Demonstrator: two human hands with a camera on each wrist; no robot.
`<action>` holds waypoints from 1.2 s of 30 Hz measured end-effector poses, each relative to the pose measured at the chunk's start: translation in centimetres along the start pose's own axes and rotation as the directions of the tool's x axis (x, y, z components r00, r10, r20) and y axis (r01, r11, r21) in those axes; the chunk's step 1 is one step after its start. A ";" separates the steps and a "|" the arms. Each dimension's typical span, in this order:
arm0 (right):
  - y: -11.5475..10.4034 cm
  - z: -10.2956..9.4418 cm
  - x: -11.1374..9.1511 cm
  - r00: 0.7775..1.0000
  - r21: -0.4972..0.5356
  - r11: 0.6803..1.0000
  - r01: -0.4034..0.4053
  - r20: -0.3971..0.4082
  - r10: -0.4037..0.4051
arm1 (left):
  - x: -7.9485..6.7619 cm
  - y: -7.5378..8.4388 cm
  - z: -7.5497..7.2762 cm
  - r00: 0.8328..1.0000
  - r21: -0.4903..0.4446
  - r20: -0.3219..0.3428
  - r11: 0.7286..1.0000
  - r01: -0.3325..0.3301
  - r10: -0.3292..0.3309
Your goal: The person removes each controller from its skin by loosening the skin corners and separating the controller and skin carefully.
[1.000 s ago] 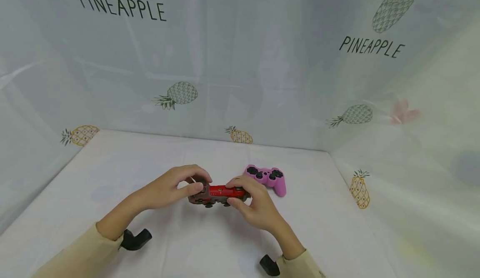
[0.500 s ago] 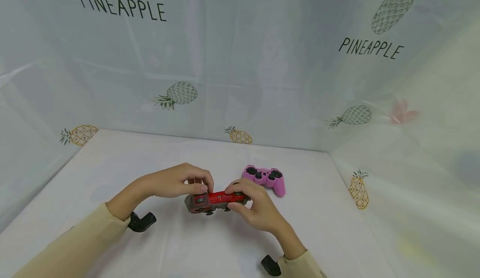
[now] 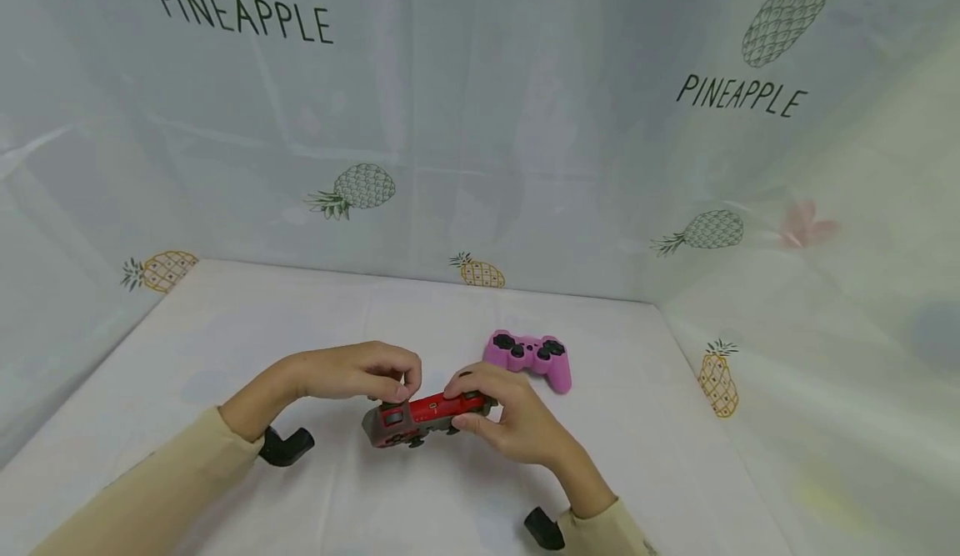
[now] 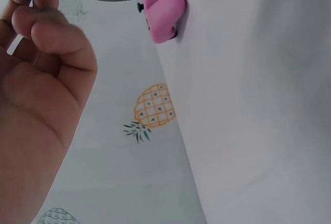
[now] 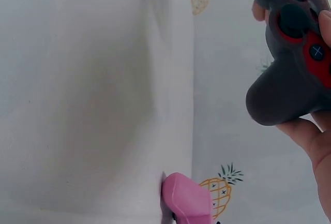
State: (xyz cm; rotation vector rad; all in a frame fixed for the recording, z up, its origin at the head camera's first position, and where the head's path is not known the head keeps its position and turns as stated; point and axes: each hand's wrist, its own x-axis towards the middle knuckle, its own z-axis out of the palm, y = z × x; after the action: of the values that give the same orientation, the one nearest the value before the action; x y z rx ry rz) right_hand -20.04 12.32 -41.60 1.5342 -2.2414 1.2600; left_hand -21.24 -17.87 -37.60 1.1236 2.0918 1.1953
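Note:
A red game controller (image 3: 431, 408) with a dark grey, sleeve-like outer layer is held above the white surface, its top edge facing up and its left end tilted lower. My right hand (image 3: 504, 410) grips its right end, thumb on the front and fingers along the top edge. The dark grey grip (image 5: 282, 92) and red button area show in the right wrist view. My left hand (image 3: 367, 373) has its fingers curled at the controller's upper left edge, pinching a dark part there. In the left wrist view, curled fingers (image 4: 57, 40) meet that dark part, mostly cut off.
A pink game controller (image 3: 531, 356) lies on the white table surface (image 3: 637, 448), just behind my right hand. A pale curtain (image 3: 525, 122) printed with pineapples hangs behind and along the sides. Black wrist-worn pieces (image 3: 285, 448) stick out below both sleeves.
My left hand has shifted from around the controller's left end to its upper edge. The red controller's left end has dropped lower and nearer me. My right hand keeps its hold.

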 end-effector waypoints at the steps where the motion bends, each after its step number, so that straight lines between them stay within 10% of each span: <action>1: -0.1 0.0 0.1 1.000 0.004 1.000 -0.001 0.004 0.001 | 0.0 0.0 0.0 1.000 -0.032 0.014 0.999 0.010 -0.010; 10: -0.3 0.0 0.6 0.999 0.029 1.000 0.004 0.043 -0.006 | 0.4 -0.7 -0.1 0.971 -0.301 0.240 0.952 0.051 0.024; 18: -0.3 -0.1 0.5 0.996 0.021 1.000 0.006 0.088 -0.008 | 0.3 -1.1 -0.6 0.938 -0.273 0.346 0.953 0.133 -0.032; 30: -0.8 -1.0 0.4 0.994 0.015 1.000 -0.001 0.106 0.000 | -0.1 -1.7 -0.4 0.955 -0.371 0.289 0.928 0.041 0.073; 36: -1.0 -1.0 0.7 0.989 -0.013 0.999 0.030 0.146 -0.027 | 0.1 -1.9 -0.2 0.925 -0.372 0.370 0.926 0.065 0.083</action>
State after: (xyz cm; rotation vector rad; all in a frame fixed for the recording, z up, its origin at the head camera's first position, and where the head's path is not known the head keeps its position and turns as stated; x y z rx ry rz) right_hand -19.85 12.46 -40.03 1.6980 -2.3010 1.1551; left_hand -22.22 -18.45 -39.13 1.0773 1.4874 1.2063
